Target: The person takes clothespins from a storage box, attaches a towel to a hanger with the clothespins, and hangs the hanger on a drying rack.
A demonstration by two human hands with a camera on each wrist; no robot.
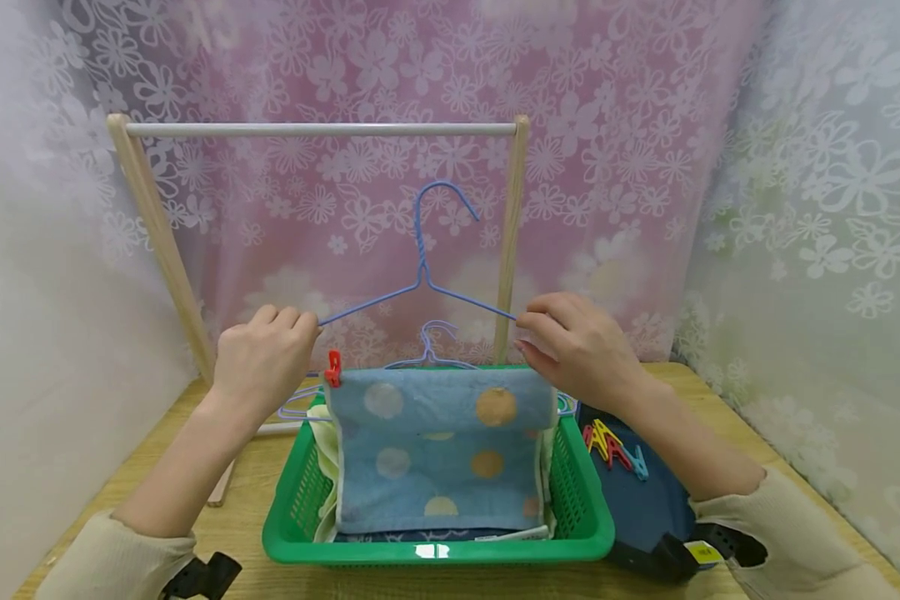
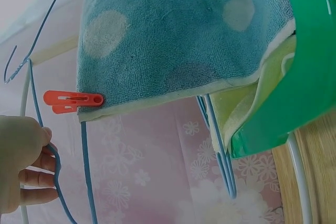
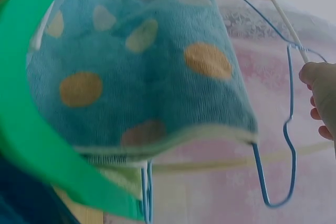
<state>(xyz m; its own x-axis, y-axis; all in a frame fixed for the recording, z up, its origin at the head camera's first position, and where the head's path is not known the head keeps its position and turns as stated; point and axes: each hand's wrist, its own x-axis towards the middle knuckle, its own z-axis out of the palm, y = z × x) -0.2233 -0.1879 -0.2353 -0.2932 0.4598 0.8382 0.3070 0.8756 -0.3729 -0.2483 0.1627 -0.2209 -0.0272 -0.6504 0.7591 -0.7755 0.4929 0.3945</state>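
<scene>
A blue wire hanger (image 1: 422, 271) is upright over the basket, its hook at the top. Draped over its lower bar hangs a blue towel (image 1: 435, 450) with white and orange dots. A red clothespin (image 1: 334, 367) clips the towel's upper left corner. My left hand (image 1: 264, 354) grips the hanger's left arm, thumb and fingers at the wire (image 2: 56, 169) in the left wrist view. Near the hanger's right arm is my right hand (image 1: 581, 350), its fingers loosely bent; the right wrist view shows a small gap between thumb (image 3: 310, 71) and wire.
A green basket (image 1: 435, 552) on the wooden table (image 1: 682, 392) holds cloth and more hangers (image 1: 429, 358). Behind it stands a rack with a white rail (image 1: 322, 130). Several coloured clothespins (image 1: 613, 446) lie on a dark blue surface (image 1: 637, 508) at the right.
</scene>
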